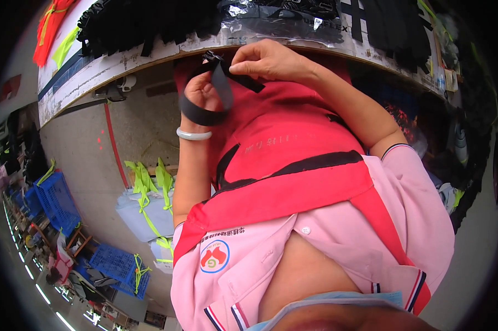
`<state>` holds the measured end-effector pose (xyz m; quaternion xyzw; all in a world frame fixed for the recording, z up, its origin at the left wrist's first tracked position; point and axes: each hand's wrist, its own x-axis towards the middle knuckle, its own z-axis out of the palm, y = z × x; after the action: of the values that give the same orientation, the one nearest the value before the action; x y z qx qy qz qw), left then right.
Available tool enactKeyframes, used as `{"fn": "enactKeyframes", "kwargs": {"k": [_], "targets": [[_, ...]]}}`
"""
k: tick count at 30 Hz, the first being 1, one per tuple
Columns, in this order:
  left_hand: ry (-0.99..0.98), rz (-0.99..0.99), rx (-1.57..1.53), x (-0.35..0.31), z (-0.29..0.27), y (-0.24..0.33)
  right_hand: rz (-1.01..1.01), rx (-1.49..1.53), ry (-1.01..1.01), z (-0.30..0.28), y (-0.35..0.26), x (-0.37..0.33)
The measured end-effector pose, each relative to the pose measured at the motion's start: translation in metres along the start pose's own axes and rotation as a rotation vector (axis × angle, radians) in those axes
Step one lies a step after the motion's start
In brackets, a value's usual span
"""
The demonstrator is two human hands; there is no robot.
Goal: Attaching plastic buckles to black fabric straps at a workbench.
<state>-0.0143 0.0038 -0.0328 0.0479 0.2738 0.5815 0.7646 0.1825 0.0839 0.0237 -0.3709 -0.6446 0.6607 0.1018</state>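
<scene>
A black webbing strap (206, 117) hangs in a loop around my left hand (202, 92), just below the table edge. At the strap's top sits a small dark buckle (211, 57), by the fingertips of my left hand, which is closed on the strap. My right hand (272, 59) is bent in from the right, thumb and forefinger pinched at the strap beside the buckle. A short strap end slants down below the right fingers. Part of the left fingers is hidden behind the strap. My left wrist wears a pale bangle (193, 134).
The worktable (166, 56) runs across the front, bearing piles of black straps (144, 22) and a clear plastic bag (285, 25). To the left on the floor are pale bundles (141, 212) tied with lime-green strips, and blue crates (58, 201). A red apron (293, 127) covers my lap.
</scene>
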Motion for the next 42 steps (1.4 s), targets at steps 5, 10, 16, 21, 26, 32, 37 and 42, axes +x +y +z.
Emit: {"fn": "enactKeyframes", "kwargs": {"k": [5,10,16,21,26,32,37,42], "targets": [[-0.126,-0.046,0.02,0.008,-0.025,-0.001,-0.185,-0.253,0.01,0.006,0.009,-0.002],[-0.066,0.061,0.247,-0.007,0.01,0.007,0.087,0.182,-0.049,-0.001,0.007,-0.002],[-0.049,0.126,0.593,-0.017,0.012,0.021,0.066,0.245,-0.131,-0.005,-0.01,0.031],[-0.351,0.254,0.853,-0.054,0.043,0.108,-0.762,-0.796,0.843,-0.187,-0.091,0.101],[-0.136,0.655,0.81,-0.008,0.099,0.19,-0.226,0.147,0.596,-0.168,-0.249,0.084],[0.347,0.821,1.374,0.076,0.094,0.205,-0.668,-0.367,0.366,-0.073,-0.117,0.095],[0.417,1.242,1.627,0.07,0.096,0.167,-0.201,-0.04,0.046,-0.045,-0.028,0.026],[-0.176,0.626,1.371,0.115,0.117,0.052,-0.121,0.092,-0.047,-0.031,0.01,-0.004]]}}
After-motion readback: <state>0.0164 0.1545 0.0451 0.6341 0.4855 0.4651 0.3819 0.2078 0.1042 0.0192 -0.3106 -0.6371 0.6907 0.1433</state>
